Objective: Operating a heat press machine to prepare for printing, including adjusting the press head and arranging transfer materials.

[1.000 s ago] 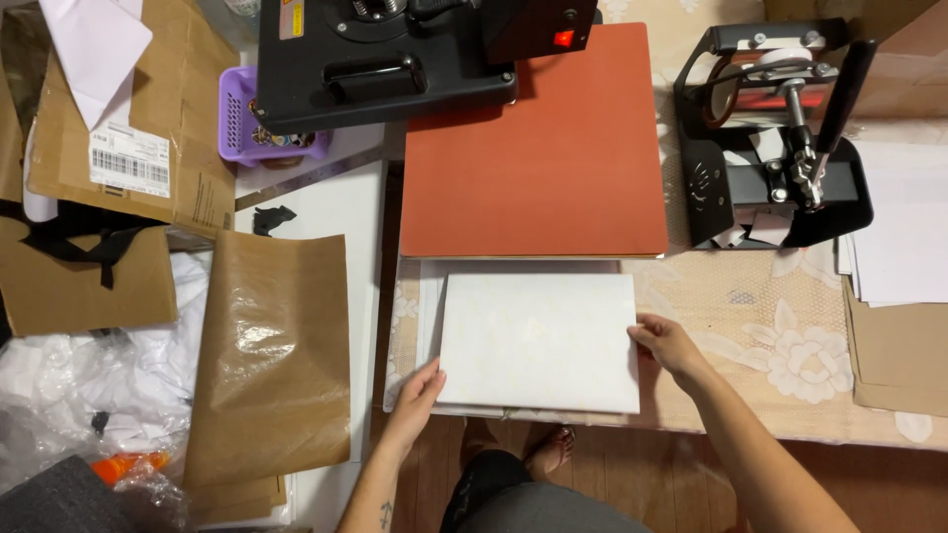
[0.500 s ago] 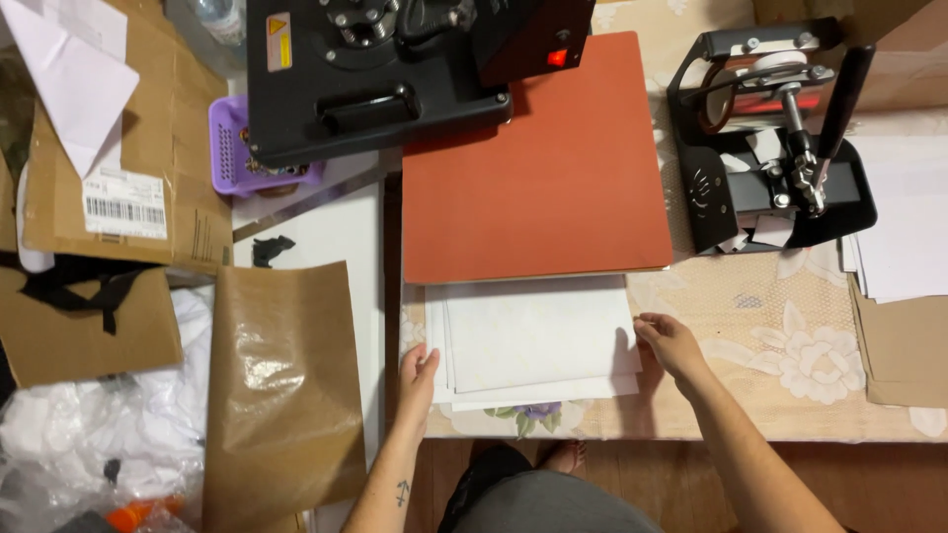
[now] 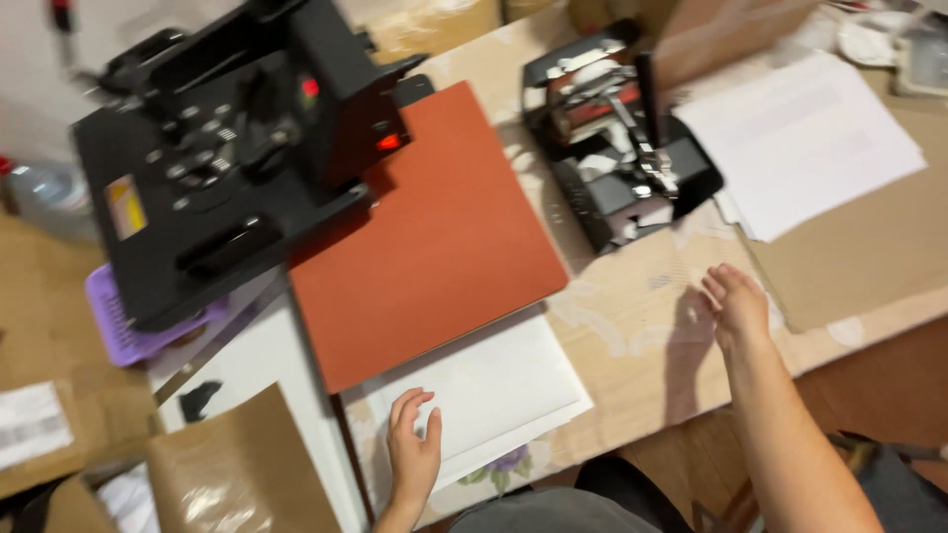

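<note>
The white sheets (image 3: 494, 395) lie stacked just below the orange pad (image 3: 425, 237) — left hand (image 3: 413, 449) flat on them, fingers open; right hand (image 3: 736, 301) open, holding nothing.

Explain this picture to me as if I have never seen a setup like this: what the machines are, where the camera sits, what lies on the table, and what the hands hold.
The camera sits on the person's head and looks down at their two bare hands. The big black machine looks like a heat press, its top swung aside over its flat orange-red pad. The smaller black machine, with a lever handle, is probably a second press. On the patterned table, in front of the pad, lies a stack of white sheets; the left hand rests flat on its edge. The right hand is open above bare table and holds nothing. Further right lie white papers on brown cardboard. At the left are brown paper and a purple basket.
</note>
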